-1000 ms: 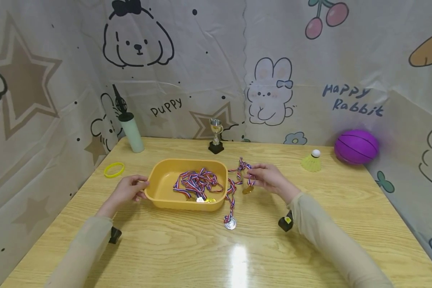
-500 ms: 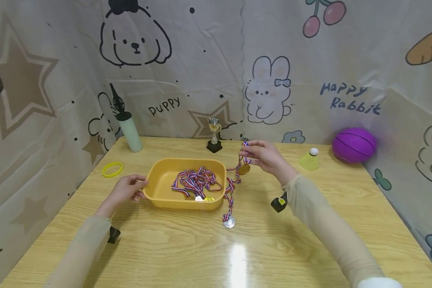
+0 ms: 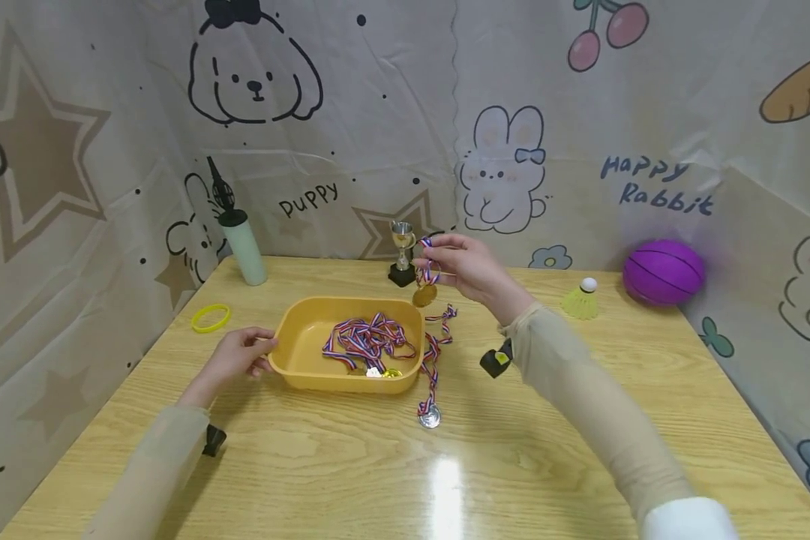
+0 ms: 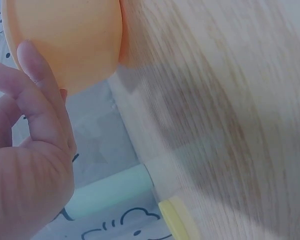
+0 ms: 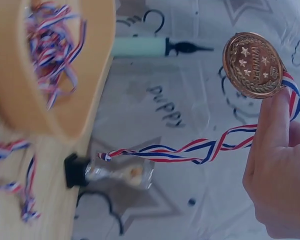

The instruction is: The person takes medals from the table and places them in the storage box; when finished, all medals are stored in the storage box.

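My right hand (image 3: pixel 475 271) pinches the red, white and blue ribbon of a bronze-coloured medal (image 5: pixel 253 65), in the air above and behind the bin's right end. The ribbon (image 5: pixel 205 151) hangs twisted below the fingers. At the left end, my left hand (image 3: pixel 238 352) holds the rim of a yellow-orange plastic bin (image 3: pixel 347 385). Inside lie tangled striped ribbons (image 3: pixel 367 339), with a silver medal (image 3: pixel 373 372) and a gold medal (image 3: pixel 392 373) showing near the front wall. Another silver medal (image 3: pixel 429 417) lies on the table, its ribbon (image 3: pixel 434 352) beside the bin's right wall.
Behind the bin stands a small trophy cup (image 3: pixel 402 255), close to the hanging medal. A pale green hand pump (image 3: pixel 244 247) and a yellow ring (image 3: pixel 211 319) are at the left. A yellow shuttlecock (image 3: pixel 581 300) and a purple ball (image 3: pixel 664 272) sit at the back right.
My right hand has lifted the bronze-coloured medal off the table and carried it left and upward, towards the trophy. The left hand has stayed on the bin.
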Tool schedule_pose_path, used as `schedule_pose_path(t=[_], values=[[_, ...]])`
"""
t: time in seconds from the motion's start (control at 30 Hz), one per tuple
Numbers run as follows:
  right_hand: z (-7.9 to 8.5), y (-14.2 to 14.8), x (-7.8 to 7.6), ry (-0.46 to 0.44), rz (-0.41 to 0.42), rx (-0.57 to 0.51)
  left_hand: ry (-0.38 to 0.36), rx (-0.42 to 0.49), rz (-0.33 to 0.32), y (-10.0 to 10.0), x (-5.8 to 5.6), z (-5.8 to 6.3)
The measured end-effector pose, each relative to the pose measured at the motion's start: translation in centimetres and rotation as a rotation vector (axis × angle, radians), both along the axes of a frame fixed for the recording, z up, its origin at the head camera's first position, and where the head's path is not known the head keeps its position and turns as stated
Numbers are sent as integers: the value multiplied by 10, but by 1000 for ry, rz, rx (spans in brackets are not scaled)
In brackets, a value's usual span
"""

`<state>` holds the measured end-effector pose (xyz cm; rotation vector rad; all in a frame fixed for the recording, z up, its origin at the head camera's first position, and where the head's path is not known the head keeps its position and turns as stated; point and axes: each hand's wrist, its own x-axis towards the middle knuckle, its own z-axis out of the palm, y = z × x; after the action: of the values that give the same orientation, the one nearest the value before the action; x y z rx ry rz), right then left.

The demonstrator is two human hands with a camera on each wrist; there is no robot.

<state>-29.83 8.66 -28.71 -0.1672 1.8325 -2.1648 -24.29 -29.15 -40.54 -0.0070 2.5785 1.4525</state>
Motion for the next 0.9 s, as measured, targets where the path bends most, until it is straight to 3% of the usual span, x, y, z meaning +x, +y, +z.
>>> schedule_pose_path(t=[0.17,0.37,0.6,0.9], values=[[10,-35,4,-20,16,-44,27,14,-11,-2,2,0],[3,-83,12,-44,85,-60,4,0,3,-2,1,0],[-26,-115,25,-94,134,-57,-19,-10,1,2,-1,-1],[-68,-141,27,-160,1,-98,-7,-20,24,0,0,-1]])
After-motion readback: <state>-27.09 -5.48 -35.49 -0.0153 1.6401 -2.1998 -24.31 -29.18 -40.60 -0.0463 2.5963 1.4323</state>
